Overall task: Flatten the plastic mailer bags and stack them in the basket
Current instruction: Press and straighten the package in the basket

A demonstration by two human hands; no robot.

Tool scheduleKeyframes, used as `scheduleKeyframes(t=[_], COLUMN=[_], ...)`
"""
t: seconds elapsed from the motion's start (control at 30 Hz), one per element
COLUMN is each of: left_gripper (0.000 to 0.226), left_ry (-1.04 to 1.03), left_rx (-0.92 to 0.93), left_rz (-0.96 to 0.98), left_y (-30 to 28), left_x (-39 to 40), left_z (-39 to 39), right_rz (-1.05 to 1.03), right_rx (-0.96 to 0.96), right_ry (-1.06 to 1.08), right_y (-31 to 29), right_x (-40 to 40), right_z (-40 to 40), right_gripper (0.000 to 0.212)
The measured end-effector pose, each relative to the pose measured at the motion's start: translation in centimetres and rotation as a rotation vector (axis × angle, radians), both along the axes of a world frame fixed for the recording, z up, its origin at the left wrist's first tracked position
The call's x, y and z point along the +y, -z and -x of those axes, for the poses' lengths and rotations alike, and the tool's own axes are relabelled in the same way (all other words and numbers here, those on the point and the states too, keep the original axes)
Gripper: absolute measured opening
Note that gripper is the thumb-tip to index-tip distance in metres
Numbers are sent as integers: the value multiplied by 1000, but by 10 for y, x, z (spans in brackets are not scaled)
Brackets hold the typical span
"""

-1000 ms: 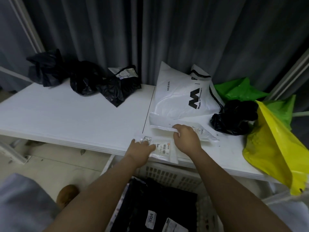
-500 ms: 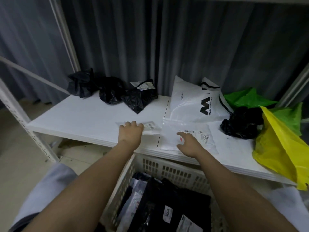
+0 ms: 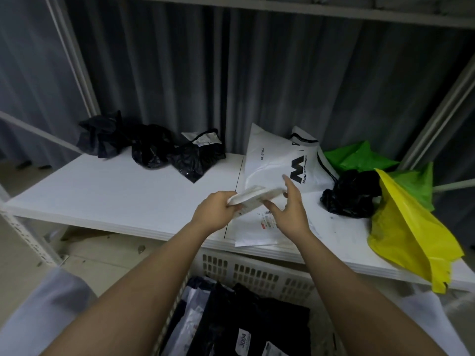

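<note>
Head view cuts off the basket (image 3: 259, 272) below, while above the counter (image 3: 115, 191) the left hand (image 3: 214, 210) grips a small, blurred white mailer (image 3: 253, 196) and the right hand (image 3: 291, 213) touches it with spread fingers.

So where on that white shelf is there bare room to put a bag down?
The shelf's left-front stretch is bare, bordered behind by the black bags and on the right by the hands. The right side is crowded: white bag, yellow bag.

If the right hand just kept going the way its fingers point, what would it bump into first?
Probably the big white bag leaning at the back of the shelf: the right hand points up and away toward it. Depth is hard to judge, and its fingers already touch the small mailer.
</note>
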State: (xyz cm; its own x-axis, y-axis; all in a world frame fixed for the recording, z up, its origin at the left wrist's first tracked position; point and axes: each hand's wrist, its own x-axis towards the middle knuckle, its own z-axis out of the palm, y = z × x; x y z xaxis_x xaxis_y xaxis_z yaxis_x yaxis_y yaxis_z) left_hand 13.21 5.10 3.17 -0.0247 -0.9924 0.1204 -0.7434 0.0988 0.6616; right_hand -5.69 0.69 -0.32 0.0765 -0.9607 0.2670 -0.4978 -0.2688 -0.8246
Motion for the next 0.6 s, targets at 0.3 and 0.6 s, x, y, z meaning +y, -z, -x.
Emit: scheduleKeyframes(t=[0.3, 0.6], left_gripper=[19, 73], left_ry=[-198, -139], left_rx=[-235, -507], left_rz=[106, 284], left_y=[8, 29], left_x=[-56, -98], left_z=[3, 12], right_rz=[-176, -469], right_rx=[14, -53], right_ry=[81, 129], right_y=[17, 47], right_x=[-47, -88], right_z=[12, 22], right_gripper=[17, 21])
